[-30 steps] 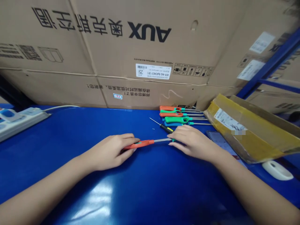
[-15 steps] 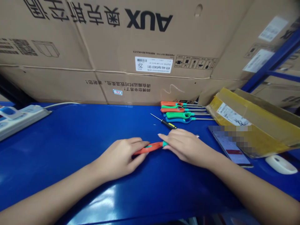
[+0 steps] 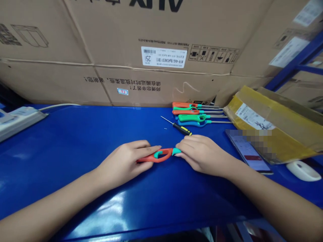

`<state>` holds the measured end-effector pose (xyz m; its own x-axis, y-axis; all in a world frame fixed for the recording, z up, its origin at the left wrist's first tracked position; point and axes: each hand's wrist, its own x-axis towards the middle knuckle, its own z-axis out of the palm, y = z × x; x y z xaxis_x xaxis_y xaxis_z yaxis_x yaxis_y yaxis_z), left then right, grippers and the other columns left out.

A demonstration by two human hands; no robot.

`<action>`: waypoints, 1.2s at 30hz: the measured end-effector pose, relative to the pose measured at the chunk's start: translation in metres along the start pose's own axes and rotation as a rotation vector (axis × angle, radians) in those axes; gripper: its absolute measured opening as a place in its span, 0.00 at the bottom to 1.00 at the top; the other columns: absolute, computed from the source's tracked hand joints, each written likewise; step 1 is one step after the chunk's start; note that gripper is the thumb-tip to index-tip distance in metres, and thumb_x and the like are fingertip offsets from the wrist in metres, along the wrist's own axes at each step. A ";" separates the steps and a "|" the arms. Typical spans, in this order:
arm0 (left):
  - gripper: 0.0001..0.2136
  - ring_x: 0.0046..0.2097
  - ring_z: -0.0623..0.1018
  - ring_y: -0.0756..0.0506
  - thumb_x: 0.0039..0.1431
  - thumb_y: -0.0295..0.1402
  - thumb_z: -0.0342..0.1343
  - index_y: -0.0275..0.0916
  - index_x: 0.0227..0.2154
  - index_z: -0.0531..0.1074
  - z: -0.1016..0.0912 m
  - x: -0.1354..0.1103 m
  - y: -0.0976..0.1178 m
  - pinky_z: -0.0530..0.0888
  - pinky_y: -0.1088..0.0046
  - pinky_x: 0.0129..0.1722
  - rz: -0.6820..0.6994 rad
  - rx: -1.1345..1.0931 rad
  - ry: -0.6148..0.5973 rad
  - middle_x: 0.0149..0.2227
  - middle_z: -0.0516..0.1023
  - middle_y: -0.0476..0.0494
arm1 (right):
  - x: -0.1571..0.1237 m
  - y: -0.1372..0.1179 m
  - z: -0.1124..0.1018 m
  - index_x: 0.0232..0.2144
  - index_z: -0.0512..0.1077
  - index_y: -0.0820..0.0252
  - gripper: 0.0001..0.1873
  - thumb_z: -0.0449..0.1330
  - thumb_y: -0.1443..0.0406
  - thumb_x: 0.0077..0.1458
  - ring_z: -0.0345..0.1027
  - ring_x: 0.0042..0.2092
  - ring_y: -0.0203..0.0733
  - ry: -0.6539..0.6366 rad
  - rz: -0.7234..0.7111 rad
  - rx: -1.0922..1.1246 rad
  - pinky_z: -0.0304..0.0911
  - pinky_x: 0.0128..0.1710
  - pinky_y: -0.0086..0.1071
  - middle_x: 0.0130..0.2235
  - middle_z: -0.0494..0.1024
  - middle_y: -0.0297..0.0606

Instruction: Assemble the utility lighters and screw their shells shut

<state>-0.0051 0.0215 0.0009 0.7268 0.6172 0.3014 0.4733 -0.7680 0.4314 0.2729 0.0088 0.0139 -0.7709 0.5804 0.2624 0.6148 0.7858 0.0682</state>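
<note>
An orange long-neck lighter with a green trigger and green collar is held level above the blue table. My left hand is closed around its handle end. My right hand is closed at the collar end, its fingers covering whatever lies beyond the collar. Just past my right hand lies a black and yellow screwdriver, its thin shaft pointing to the far left. Behind it several similar orange, green and blue lighters lie in a row, metal necks toward the right.
A big cardboard box stands along the back. On the right are an open yellow-taped carton, a phone and a white computer mouse. At the left edge sits a white power strip with a cable.
The lighter has been turned so its trigger loop faces up to view. Both hands keep hold of it. The camera has tilted slightly downward.
</note>
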 end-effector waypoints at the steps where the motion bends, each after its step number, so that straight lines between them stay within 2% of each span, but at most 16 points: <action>1: 0.16 0.39 0.80 0.48 0.68 0.30 0.54 0.39 0.56 0.75 0.001 -0.001 0.000 0.74 0.75 0.37 0.003 0.011 0.008 0.42 0.79 0.43 | 0.000 -0.002 0.001 0.35 0.75 0.63 0.18 0.49 0.62 0.71 0.69 0.34 0.42 -0.012 0.004 -0.002 0.61 0.36 0.36 0.32 0.78 0.40; 5: 0.16 0.39 0.80 0.47 0.67 0.30 0.55 0.36 0.55 0.75 0.005 -0.005 0.002 0.74 0.74 0.36 -0.008 0.029 0.023 0.42 0.79 0.42 | -0.001 -0.006 0.004 0.35 0.74 0.63 0.15 0.50 0.65 0.70 0.68 0.33 0.42 -0.034 0.019 -0.001 0.59 0.33 0.35 0.32 0.77 0.39; 9: 0.15 0.38 0.80 0.47 0.65 0.29 0.57 0.35 0.54 0.76 0.005 -0.005 0.005 0.74 0.74 0.35 -0.003 0.035 0.063 0.41 0.80 0.43 | -0.002 -0.006 0.007 0.38 0.74 0.64 0.13 0.51 0.66 0.68 0.71 0.36 0.44 -0.022 0.038 -0.001 0.60 0.34 0.36 0.36 0.80 0.44; 13: 0.15 0.36 0.80 0.48 0.65 0.29 0.58 0.33 0.52 0.77 0.009 -0.006 0.008 0.74 0.75 0.34 0.008 0.043 0.122 0.39 0.80 0.43 | -0.003 -0.008 0.011 0.37 0.74 0.63 0.12 0.51 0.68 0.67 0.71 0.34 0.45 -0.006 0.032 -0.006 0.61 0.34 0.36 0.34 0.80 0.43; 16: 0.14 0.36 0.80 0.48 0.65 0.29 0.58 0.34 0.52 0.78 0.011 -0.006 0.009 0.73 0.76 0.34 0.014 0.050 0.135 0.40 0.81 0.43 | -0.004 -0.010 0.015 0.37 0.75 0.64 0.12 0.52 0.69 0.67 0.72 0.35 0.46 0.023 0.032 -0.016 0.62 0.34 0.36 0.37 0.81 0.46; 20: 0.16 0.38 0.80 0.47 0.64 0.30 0.57 0.36 0.53 0.77 0.006 -0.003 0.009 0.73 0.74 0.35 -0.027 0.067 0.081 0.40 0.80 0.44 | -0.003 -0.008 0.013 0.40 0.75 0.65 0.11 0.53 0.67 0.67 0.74 0.36 0.47 0.062 0.033 -0.020 0.65 0.35 0.37 0.39 0.82 0.48; 24: 0.19 0.42 0.79 0.47 0.59 0.36 0.63 0.42 0.54 0.76 -0.004 0.004 0.003 0.73 0.75 0.42 -0.117 -0.069 0.014 0.44 0.80 0.47 | -0.005 0.003 0.005 0.42 0.75 0.65 0.12 0.53 0.65 0.68 0.75 0.39 0.48 0.096 0.070 0.007 0.67 0.38 0.37 0.40 0.82 0.46; 27: 0.16 0.40 0.79 0.48 0.62 0.42 0.62 0.44 0.50 0.77 -0.008 0.007 -0.004 0.73 0.76 0.41 -0.212 -0.226 -0.035 0.42 0.82 0.51 | -0.006 0.011 -0.001 0.41 0.75 0.63 0.09 0.56 0.64 0.66 0.75 0.40 0.46 0.104 0.176 0.109 0.66 0.40 0.36 0.40 0.81 0.43; 30: 0.13 0.36 0.78 0.50 0.64 0.43 0.60 0.43 0.46 0.78 -0.006 0.008 -0.006 0.72 0.77 0.36 -0.296 -0.370 -0.061 0.39 0.82 0.52 | -0.003 0.010 -0.003 0.43 0.74 0.59 0.09 0.59 0.61 0.65 0.74 0.41 0.43 0.016 0.256 0.327 0.65 0.41 0.34 0.40 0.80 0.38; 33: 0.11 0.35 0.77 0.50 0.61 0.41 0.62 0.40 0.41 0.78 -0.001 0.008 -0.002 0.71 0.77 0.35 -0.291 -0.415 -0.040 0.37 0.80 0.51 | 0.001 0.002 -0.001 0.42 0.75 0.57 0.10 0.57 0.58 0.67 0.73 0.39 0.39 -0.086 0.271 0.538 0.63 0.41 0.33 0.40 0.81 0.35; 36: 0.10 0.35 0.76 0.50 0.61 0.39 0.62 0.39 0.39 0.77 0.006 0.007 0.006 0.70 0.76 0.36 -0.296 -0.414 -0.012 0.36 0.79 0.49 | 0.004 -0.005 0.003 0.38 0.75 0.58 0.10 0.57 0.60 0.67 0.72 0.37 0.38 -0.088 0.307 0.599 0.62 0.39 0.32 0.37 0.81 0.35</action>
<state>0.0057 0.0202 0.0005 0.5983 0.7943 0.1060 0.4246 -0.4264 0.7987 0.2666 0.0079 0.0112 -0.6028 0.7911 0.1035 0.6291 0.5510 -0.5483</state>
